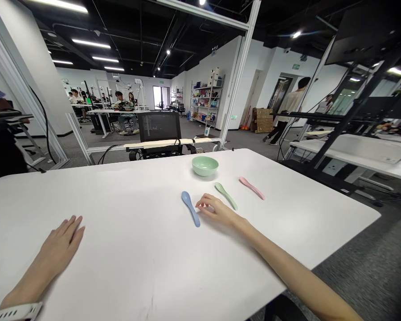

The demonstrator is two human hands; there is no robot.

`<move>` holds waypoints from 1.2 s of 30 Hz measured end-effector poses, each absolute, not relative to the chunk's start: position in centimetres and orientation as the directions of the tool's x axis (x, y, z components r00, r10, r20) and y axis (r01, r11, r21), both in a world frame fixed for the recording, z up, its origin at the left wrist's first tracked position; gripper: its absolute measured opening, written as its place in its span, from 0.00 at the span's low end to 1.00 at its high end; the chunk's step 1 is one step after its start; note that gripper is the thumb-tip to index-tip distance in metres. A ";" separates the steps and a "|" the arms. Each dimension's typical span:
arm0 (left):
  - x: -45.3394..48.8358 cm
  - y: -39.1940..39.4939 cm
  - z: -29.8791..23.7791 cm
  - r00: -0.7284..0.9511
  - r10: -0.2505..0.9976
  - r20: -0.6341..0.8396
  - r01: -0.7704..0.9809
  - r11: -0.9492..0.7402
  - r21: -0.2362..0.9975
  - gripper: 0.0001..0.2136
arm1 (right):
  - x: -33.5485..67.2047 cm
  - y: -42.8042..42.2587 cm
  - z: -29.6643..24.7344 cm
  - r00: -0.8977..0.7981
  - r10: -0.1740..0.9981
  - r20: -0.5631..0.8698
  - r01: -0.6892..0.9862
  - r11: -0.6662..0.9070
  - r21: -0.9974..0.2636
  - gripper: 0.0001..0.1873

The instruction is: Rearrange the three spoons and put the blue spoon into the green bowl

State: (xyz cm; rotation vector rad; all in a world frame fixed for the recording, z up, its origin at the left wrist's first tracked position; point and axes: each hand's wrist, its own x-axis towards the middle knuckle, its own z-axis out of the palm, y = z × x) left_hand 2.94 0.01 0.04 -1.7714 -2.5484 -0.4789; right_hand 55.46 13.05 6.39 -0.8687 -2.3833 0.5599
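On the white table (127, 249) lie three plastic spoons in a row: a blue spoon (190, 208), a green spoon (226, 195) and a pink spoon (251, 187). Behind them stands a light green bowl (205, 165). My right hand (217, 211) rests on the table between the blue and green spoons, fingers curled loosely, fingertips right beside the blue spoon's handle, holding nothing. My left hand (60, 243) lies flat on the table at the near left, fingers stretched out, with a white band on the wrist.
A black office chair (159, 129) stands beyond the table's far edge. Aluminium frame posts (235, 84) rise behind the table. More white tables (354, 154) are to the right. Several people sit at desks in the background, and one person walks at the back right.
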 end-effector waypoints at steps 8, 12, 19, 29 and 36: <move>2.6 0.1 -0.4 -0.347 0.913 0.215 0.927 0.298 0.229 0.38 | 63.4 18.9 6.5 -0.315 0.790 0.527 0.700 0.568 -0.433 0.19; 2.5 0.1 -0.4 -0.350 0.912 0.214 0.926 0.301 0.229 0.39 | 66.3 21.6 4.3 -0.286 0.840 0.460 0.804 0.472 -0.362 0.24; 2.5 0.1 -0.4 -0.352 0.914 0.200 0.923 0.304 0.235 0.40 | 66.9 22.8 1.8 -0.349 0.879 0.325 0.778 0.465 -0.423 0.24; 2.9 0.1 0.0 -0.362 0.916 0.174 0.919 0.320 0.229 0.41 | 67.0 23.3 1.2 -0.336 0.890 0.309 0.784 0.446 -0.432 0.26; 3.0 0.0 0.1 -0.351 0.914 0.205 0.924 0.302 0.235 0.39 | 66.3 22.0 3.5 -0.245 0.878 0.411 0.809 0.418 -0.413 0.23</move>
